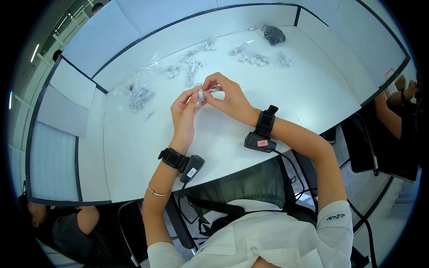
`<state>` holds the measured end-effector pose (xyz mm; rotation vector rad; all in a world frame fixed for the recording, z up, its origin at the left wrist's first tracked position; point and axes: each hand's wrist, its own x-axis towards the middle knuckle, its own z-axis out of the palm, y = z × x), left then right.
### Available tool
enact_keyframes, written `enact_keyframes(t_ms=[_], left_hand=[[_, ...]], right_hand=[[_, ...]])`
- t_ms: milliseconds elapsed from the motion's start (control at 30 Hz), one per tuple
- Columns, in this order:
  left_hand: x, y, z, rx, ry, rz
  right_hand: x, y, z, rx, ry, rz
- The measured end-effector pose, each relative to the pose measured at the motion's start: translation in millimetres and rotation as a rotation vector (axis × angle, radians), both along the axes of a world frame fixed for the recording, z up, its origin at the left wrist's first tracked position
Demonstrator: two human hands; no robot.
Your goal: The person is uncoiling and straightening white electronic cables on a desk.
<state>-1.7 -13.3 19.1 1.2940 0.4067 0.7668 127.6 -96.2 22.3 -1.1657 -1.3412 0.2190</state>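
Observation:
Over the middle of the desk, my left hand [184, 103] and my right hand [229, 99] meet with fingers closed around a small white cable bundle [201, 95]. Thumbs and fingertips pinch it from both sides, covering part of it. A short piece of the bundle shows beside my right fingers. Just beyond my hands lies another bundled white cable [191, 77]. More white cable bundles [259, 60] rest further back on the desk, some apparently in clear plastic.
A larger pile of white cables [140, 97] sits at the left in a clear plastic bag [117, 103]. A dark bundle [273, 35] stands at the back right. Low partitions [187, 22] enclose the white desk [286, 102]. Other people sit at both sides.

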Motion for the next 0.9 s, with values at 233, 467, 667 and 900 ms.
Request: enact_keyframes(t_ms=[233,467,667,900], left_hand=[[0.2,1.1,0.7,0.018,0.001,-0.014],[0.4,3.4,-2.2,-0.001,0.008,-0.019],[1.6,5.5,-7.3,-0.079,0.017,-0.018],[1.3,9.0,-9.0,-0.097,-0.004,-0.064]], right_hand=[[-0.3,0.5,-1.0,0.008,-0.024,-0.038],[0.3,0.3,-0.7,0.0,-0.066,-0.038],[1.7,-0.5,-1.3,-0.014,-0.039,-0.017],[1.4,0.3,-2.7,-0.009,-0.031,-0.031]])
